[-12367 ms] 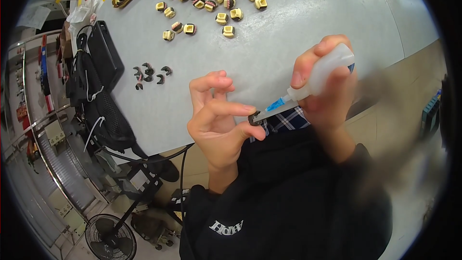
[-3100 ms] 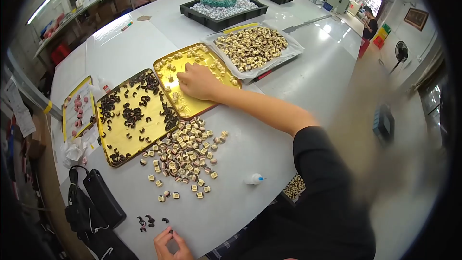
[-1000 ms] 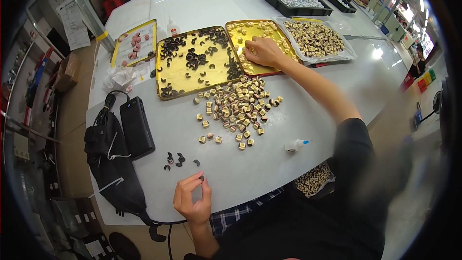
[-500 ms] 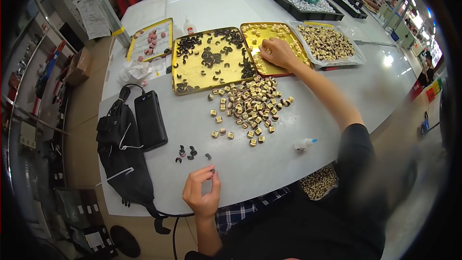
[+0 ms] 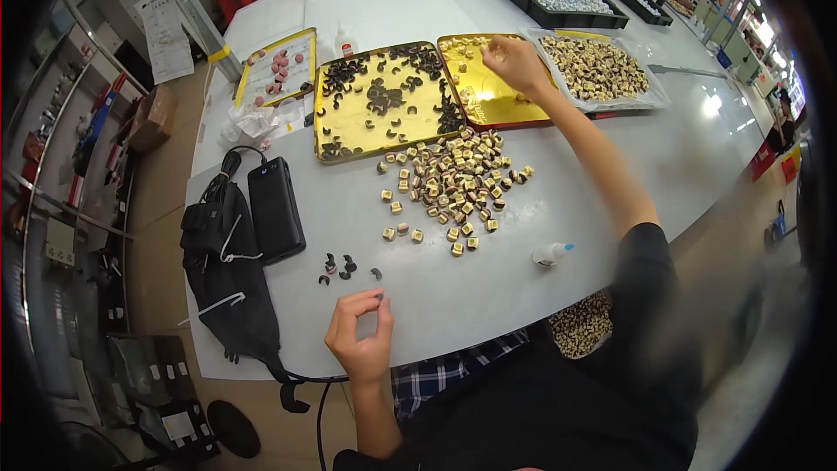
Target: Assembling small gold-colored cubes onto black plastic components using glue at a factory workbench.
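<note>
My left hand is near the table's front edge, thumb and forefinger pinching a small dark curved piece. Just beyond it lie several black curved pieces. My right hand reaches over the right-hand gold tray, which carries small cream pieces. Its fingers are closed, and what they hold, if anything, is hidden. A loose heap of cream-and-dark cube-like pieces spreads on the table between my hands. Left of my right hand, a larger gold tray bears many black curved pieces.
A small white bottle with a blue tip stands at the right. A black power bank and black bag lie left. Farther off are a tray with pink pieces, a bagged tray of cubes and black crates.
My right hand has moved farther away and slightly right over its gold tray, uncovering cream pieces. My left hand keeps its pinch, shifted slightly left. The whole view has shifted a little.
</note>
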{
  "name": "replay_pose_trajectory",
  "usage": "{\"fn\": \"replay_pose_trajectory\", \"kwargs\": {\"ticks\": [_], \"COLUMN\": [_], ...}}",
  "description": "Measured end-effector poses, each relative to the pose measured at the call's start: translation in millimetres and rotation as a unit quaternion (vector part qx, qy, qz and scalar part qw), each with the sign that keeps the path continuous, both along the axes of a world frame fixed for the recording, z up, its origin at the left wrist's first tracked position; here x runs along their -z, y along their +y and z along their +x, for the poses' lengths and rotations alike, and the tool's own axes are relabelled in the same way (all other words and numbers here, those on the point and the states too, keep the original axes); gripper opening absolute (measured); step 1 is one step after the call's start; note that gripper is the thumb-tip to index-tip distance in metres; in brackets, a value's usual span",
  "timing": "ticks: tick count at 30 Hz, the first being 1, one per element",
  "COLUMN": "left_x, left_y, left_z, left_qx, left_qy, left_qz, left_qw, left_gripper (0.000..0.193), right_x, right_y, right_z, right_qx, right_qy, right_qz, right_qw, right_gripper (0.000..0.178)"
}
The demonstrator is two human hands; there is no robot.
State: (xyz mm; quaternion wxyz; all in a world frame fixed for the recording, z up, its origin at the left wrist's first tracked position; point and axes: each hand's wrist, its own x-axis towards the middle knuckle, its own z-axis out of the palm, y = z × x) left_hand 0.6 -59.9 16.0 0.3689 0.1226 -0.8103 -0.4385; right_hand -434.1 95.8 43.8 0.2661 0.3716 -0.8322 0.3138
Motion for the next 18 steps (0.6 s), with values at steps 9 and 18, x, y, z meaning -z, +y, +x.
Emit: {"fn": "replay_pose_trajectory", "kwargs": {"ticks": [9, 18], "left_x": [3, 5], "left_y": [0, 3], "left_z": [-1, -5], "left_qx": [0.000, 0.057], "left_qy": [-0.009, -0.042], "left_qz": [0.065, 0.036], "left_qw": [0.998, 0.997], "left_gripper": [0.014, 0.010], "right_x": [-29, 19], "right_y": [76, 151], "right_z": [91, 194], "right_qx": [0.008, -0.032], "right_qy": [-0.087, -0.073], "right_qz": [-0.039, 0.127], "right_qw": [0.995, 0.989], "right_gripper": [0.023, 0.011]}}
